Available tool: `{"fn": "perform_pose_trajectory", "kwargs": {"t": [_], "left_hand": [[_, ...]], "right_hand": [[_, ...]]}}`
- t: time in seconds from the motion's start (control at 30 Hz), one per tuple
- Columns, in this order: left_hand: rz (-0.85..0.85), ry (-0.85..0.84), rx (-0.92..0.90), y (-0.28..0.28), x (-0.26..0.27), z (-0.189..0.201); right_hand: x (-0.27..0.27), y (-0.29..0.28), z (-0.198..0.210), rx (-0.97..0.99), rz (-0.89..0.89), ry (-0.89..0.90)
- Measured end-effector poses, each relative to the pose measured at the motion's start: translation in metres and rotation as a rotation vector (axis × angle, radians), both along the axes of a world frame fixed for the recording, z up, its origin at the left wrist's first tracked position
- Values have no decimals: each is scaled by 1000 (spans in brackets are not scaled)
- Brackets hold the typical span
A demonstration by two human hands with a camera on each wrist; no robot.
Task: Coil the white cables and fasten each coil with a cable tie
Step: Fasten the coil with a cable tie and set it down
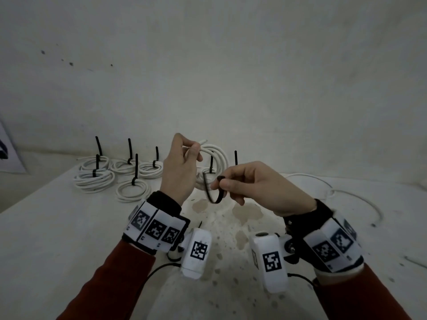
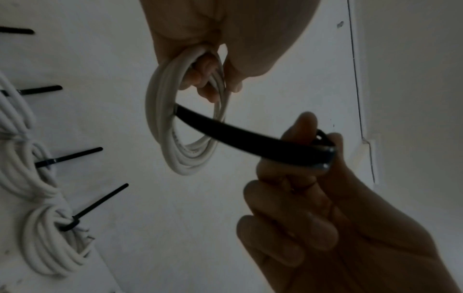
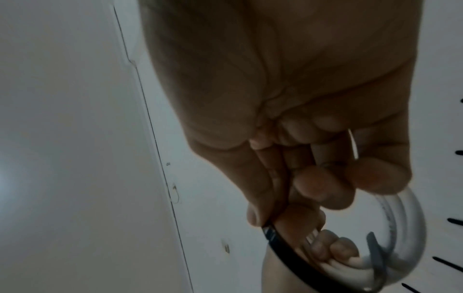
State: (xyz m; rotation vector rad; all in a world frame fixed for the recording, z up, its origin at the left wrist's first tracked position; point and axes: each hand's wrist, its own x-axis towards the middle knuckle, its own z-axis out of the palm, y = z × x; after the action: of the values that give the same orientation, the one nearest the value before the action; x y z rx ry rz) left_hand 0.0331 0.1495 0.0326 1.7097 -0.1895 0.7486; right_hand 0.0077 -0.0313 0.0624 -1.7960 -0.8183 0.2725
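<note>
My left hand (image 1: 184,155) holds a white cable coil (image 1: 216,155) up above the table, fingers curled round its top; in the left wrist view the coil (image 2: 168,126) hangs from the hand. A black cable tie (image 1: 213,192) passes through the coil and bends into a loop. My right hand (image 1: 233,183) pinches the tie's ends between thumb and forefinger. The left wrist view shows the tie (image 2: 250,136) running from the coil to the right hand's fingertips (image 2: 304,126). In the right wrist view the tie (image 3: 285,255) leaves the pinch toward the blurred coil (image 3: 406,228).
Several tied white coils (image 1: 94,179) with upright black tie tails lie at the back left of the white table (image 1: 46,239). A loose white cable (image 1: 346,195) trails at the right. A wall stands close behind. Brown stains mark the table under the hands.
</note>
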Motion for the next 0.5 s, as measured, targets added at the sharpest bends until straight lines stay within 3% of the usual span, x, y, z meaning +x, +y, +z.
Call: {"fn": "perform_pose_trajectory", "kwargs": {"t": [0.17, 0.37, 0.5], "left_hand": [[-26, 36, -7, 1, -2, -3], [-235, 97, -29, -15, -21, 4], [-278, 103, 21, -18, -25, 6]], "right_hand": [[2, 1, -2, 62, -113, -88], [17, -4, -7, 13, -331, -521], [21, -5, -10, 46, -395, -647]]}}
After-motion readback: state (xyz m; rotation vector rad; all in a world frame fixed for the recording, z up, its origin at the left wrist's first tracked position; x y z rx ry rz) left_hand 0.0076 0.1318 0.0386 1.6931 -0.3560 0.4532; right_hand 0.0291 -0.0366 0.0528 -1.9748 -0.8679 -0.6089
